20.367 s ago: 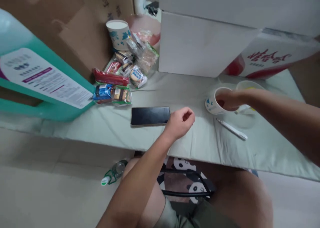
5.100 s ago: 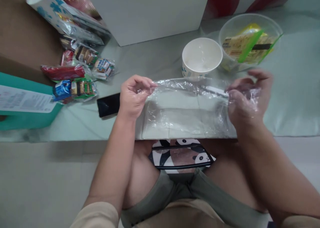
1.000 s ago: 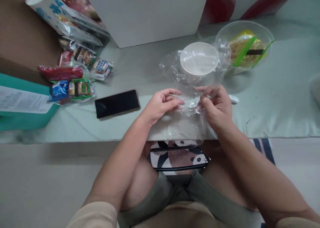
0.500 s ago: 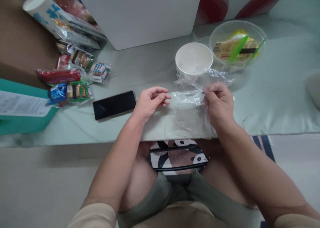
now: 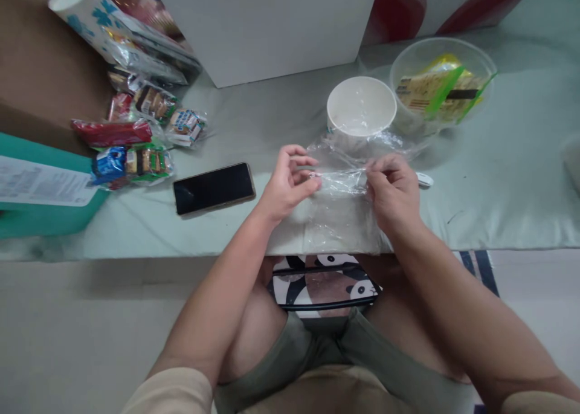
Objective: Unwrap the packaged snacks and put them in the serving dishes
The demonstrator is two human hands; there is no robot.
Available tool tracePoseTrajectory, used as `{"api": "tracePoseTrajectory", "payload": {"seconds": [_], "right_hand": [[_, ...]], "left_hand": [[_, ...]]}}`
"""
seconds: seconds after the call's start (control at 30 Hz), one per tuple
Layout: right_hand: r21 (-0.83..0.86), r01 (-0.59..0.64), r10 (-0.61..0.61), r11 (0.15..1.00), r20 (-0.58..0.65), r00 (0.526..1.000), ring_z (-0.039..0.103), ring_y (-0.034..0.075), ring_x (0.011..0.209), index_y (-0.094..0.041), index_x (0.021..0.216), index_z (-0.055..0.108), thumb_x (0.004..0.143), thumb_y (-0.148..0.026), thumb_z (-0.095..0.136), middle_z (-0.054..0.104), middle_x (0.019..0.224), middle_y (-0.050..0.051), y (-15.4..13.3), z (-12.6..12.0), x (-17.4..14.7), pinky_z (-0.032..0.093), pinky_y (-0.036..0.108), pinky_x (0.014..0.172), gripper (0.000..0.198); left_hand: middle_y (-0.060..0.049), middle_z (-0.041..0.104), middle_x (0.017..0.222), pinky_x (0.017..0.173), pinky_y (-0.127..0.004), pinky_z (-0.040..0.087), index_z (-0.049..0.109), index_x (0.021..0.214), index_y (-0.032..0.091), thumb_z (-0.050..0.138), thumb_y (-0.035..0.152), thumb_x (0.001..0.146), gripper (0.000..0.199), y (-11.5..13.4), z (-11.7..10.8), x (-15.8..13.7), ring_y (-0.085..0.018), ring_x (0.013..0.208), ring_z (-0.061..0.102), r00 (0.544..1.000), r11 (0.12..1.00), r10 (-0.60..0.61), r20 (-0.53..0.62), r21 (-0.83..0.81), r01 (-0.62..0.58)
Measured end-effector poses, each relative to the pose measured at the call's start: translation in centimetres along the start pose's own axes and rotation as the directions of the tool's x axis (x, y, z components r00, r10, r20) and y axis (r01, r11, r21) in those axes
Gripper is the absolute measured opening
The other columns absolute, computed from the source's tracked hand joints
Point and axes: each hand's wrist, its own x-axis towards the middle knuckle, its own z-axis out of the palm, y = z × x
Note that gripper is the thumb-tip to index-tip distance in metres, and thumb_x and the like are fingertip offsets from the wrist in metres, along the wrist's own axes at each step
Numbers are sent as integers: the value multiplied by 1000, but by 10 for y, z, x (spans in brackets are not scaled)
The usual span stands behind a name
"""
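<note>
A clear plastic bag (image 5: 342, 217) lies crinkled at the table's front edge, its upper part gathered up below a white paper bowl (image 5: 361, 107). My right hand (image 5: 393, 190) pinches the bag's upper right part between thumb and fingers. At the bag's left side is my left hand (image 5: 292, 183), fingers curved and apart, thumb tip at the plastic; whether it touches cannot be made out. Beside my right hand a small white object (image 5: 425, 179) lies partly hidden.
A black phone (image 5: 214, 188) lies left of my hands. Wrapped snacks (image 5: 149, 109) are heaped farther left, near a teal box (image 5: 45, 214) and a stack of paper cups (image 5: 81, 15). A clear round tub (image 5: 492, 103) with packets stands behind right; a white box (image 5: 276, 27) stands behind.
My left hand has moved right to the bag's edge, and its fingers have spread. My right hand keeps its pinch on the plastic. The view has shifted slightly.
</note>
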Motion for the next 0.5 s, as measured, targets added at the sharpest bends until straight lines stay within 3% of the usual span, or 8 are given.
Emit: {"api": "tracePoseTrajectory", "payload": {"seconds": [0.07,0.1,0.17,0.23,0.27,0.37,0.5], "right_hand": [[25,-13,13,1000,-6,1000,49,7,59,-23,76,52,76,-19,67,64,81,-2,-1,0,0,35,21,50,16],[30,-13,13,999,-9,1000,47,7,57,-23,76,53,76,-19,68,64,81,-3,-2,0,0,32,21,48,16],[30,-1,1,1000,-10,1000,44,6,55,-22,76,53,76,-21,70,64,81,-3,-3,-1,-1,30,21,46,17],[37,8,-8,999,9,1000,43,6,54,-22,77,53,78,-24,73,64,81,-3,-4,0,-2,29,21,46,20],[43,4,-5,999,26,1000,43,6,54,-22,77,53,79,-27,74,64,82,-2,-5,0,-3,29,22,46,22],[65,-24,19,998,88,996,45,7,57,-22,78,52,81,-36,78,63,84,-1,-7,2,-5,31,22,48,29],[62,-26,17,998,135,991,50,9,65,-22,76,53,80,-41,79,63,82,0,-9,5,-7,35,23,52,33]], "left_hand": [[6,59,77,63,-18,47,51,82,22,85,28,66,38,2,1,0,-5,66,59,976,988,155,-155,51,-148],[6,56,69,56,-17,43,50,75,21,81,31,71,33,4,2,-1,-5,60,55,976,988,143,-166,85,-131],[3,59,64,44,-19,33,56,71,19,77,36,77,27,10,3,-3,-5,49,50,995,986,-70,-78,143,80],[-3,70,76,39,-20,24,65,77,16,78,40,78,26,15,4,-6,-5,45,51,945,932,-328,20,174,319],[-7,74,85,38,-20,22,69,81,15,80,40,77,28,17,5,-6,-5,45,52,916,907,-399,44,163,388],[-10,77,99,40,-18,22,71,93,15,84,37,75,31,21,8,-6,-2,47,50,897,899,-437,59,14,437],[1,67,74,42,-16,21,70,95,15,86,21,72,29,22,10,-3,1,43,35,893,881,-448,34,-152,448]]}}
